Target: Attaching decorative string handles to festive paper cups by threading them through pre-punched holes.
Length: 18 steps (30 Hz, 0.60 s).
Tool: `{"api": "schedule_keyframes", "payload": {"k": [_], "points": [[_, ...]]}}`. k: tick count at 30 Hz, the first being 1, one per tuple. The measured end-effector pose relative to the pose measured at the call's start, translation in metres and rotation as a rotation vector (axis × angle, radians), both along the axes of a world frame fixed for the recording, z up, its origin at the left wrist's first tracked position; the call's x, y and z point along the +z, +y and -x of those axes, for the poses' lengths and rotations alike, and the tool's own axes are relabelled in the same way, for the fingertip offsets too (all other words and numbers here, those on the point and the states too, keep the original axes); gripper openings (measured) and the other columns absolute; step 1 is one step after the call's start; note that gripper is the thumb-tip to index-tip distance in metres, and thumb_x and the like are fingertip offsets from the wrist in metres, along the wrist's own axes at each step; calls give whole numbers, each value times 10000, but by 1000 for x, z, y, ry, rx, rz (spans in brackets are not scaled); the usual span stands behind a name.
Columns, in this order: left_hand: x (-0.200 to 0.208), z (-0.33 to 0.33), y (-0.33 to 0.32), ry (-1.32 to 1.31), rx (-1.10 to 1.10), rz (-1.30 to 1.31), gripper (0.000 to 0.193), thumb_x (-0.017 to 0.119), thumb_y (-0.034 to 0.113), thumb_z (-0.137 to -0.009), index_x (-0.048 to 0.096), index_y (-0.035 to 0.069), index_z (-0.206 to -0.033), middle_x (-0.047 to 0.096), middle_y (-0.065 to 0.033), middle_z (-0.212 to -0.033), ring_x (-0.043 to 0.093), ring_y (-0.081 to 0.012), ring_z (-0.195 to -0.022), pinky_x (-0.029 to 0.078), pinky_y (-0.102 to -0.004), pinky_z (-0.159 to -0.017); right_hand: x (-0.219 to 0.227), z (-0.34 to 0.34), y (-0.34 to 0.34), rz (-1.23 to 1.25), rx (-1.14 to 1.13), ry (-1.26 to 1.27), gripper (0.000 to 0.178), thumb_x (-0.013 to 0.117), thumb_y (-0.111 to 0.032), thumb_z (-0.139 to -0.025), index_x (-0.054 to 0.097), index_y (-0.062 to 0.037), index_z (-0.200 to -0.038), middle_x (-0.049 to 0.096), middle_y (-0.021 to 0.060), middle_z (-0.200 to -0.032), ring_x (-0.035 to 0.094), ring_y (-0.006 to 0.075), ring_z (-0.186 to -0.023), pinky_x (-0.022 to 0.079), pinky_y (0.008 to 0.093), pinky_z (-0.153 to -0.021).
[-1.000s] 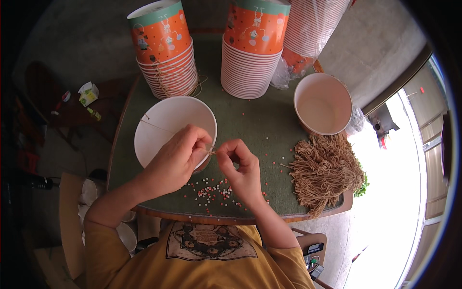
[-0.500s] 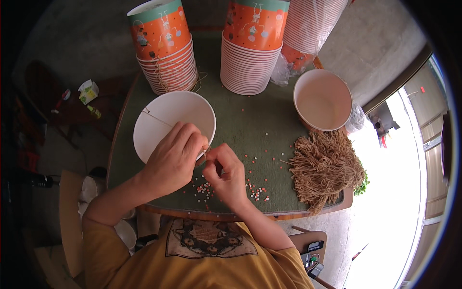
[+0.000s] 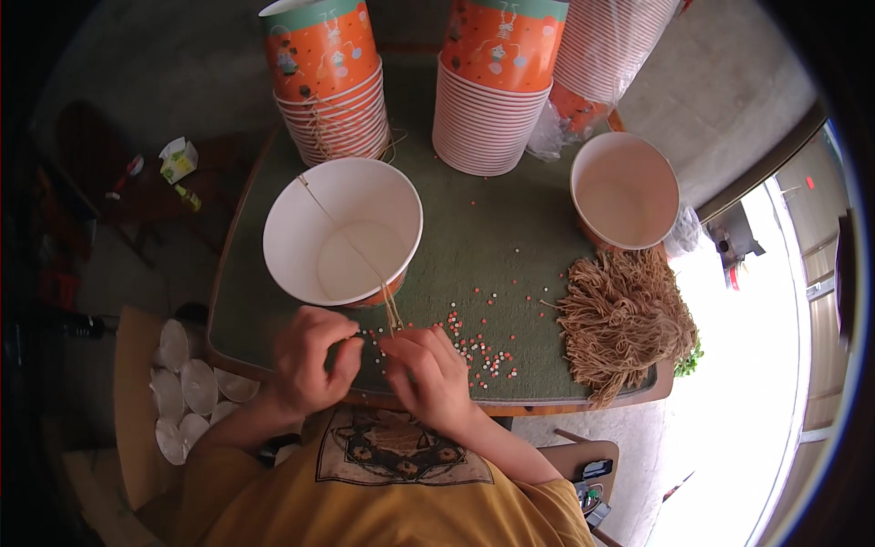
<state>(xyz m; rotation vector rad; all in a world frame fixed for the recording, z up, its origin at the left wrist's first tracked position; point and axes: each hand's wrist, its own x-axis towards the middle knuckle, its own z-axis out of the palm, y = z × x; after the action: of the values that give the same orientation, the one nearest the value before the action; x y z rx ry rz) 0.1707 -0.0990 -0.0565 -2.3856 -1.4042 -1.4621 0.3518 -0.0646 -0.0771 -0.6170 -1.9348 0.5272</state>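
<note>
Pinching string (image 3: 393, 310): right fingers (image 3: 417, 345). Left fingers (image 3: 328, 326) parted. Pellets (image 3: 497, 363) between right fingers and twine bundle (image 3: 624, 324); 3 bucket stacks (image 3: 488, 123) beyond.

Thin twine (image 3: 391, 308) crosses the big paper tub (image 3: 314, 232) and hangs over its near rim. The right hand (image 3: 422, 369), in front of the tub, pinches the twine. The left hand (image 3: 314, 360), also in front, has a gap between finger and thumb. Little round bits (image 3: 492, 360), orange and white, lie to the tub's near right. A brown yarn heap (image 3: 627, 319) lies far to its right.
</note>
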Motion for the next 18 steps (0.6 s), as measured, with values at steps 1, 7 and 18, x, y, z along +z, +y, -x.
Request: {"api": "schedule_keyframes", "payload": {"k": [1, 7, 18], "points": [[3, -9, -5, -65, 71, 182, 269, 649, -31, -817, 554, -3, -1066, 613, -137, -971, 599, -263, -801, 498, -349, -718, 0, -2, 0, 1, 5, -2, 366, 669, 87, -723, 577, -46, -1052, 638, 100, -958, 608, 264, -759, 505, 364, -642], [4, -28, 6, -937, -14, 775, 142, 565, 98, -965, 586, 18, -1081, 618, -24, -966, 568, -93, -826, 475, -268, -745, -2, -4, 6, -157, 11, -101, 377, 675, 52, -692, 561, -51, -1036, 641, 80, -994, 608, 239, -779, 524, 342, -590], [11, -29, 15, -1208, -36, 841, 148, 540, 167, -981, 597, 32, -958, 578, -12, -884, 510, -85, -799, 418, -252, -765, 10, -3, 18, -211, 184, -253, 293, 656, -68, -692, 584, -101, -975, 574, 21, -903, 557, 202, -747, 520, 308, -611]]}}
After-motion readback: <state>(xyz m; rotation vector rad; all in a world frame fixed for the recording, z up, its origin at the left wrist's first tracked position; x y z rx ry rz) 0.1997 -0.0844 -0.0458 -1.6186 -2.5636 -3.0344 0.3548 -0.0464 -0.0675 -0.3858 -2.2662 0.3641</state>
